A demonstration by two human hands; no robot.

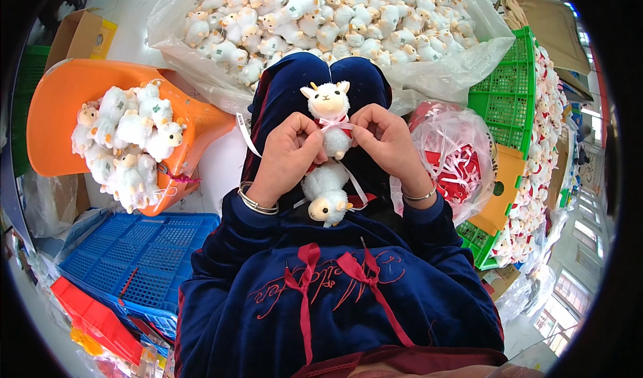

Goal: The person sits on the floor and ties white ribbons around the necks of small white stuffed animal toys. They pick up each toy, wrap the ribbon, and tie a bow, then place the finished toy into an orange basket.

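A small white plush animal point(327, 101) with a cream face and little horns sits upright on my lap, facing me. At its neck is a pale pink ribbon point(334, 122) over a bit of red cloth. My left hand point(289, 151) pinches the ribbon's left side, and my right hand point(387, 140) pinches its right side, fingers closed on both. Just below lies a second white plush animal point(326, 194) on its side, with a loose pale ribbon and red cloth beside it. Part of that second toy is hidden under the first.
An orange chair point(57, 120) on the left bears several plush animals point(127, 127). Ahead, a large clear plastic bag point(171, 26) is full of them. At right are a plastic bag of red pieces with pale ribbons point(455, 167) and green crates point(499, 76). A blue crate point(144, 250) stands lower left.
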